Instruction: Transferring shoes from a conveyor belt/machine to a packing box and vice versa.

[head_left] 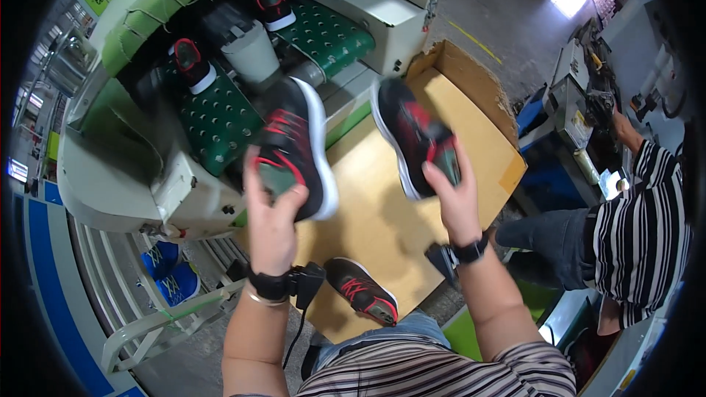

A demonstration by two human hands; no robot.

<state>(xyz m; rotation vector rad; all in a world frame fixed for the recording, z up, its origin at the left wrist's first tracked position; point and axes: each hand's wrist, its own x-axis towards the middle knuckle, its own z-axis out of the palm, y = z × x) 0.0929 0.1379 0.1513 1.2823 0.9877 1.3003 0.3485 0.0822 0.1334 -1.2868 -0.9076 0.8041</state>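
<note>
Shoe (301, 140) at left and matching shoe (409, 121) at right are raised over the tan table (360, 202), fingers of the left hand (272, 224) and right hand (460, 209) each grasping one around its heel opening, probably so that the toes point to the far side, uncovered.

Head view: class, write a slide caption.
Left hand holds one black-and-red sneaker, right hand another, above a table.
</note>
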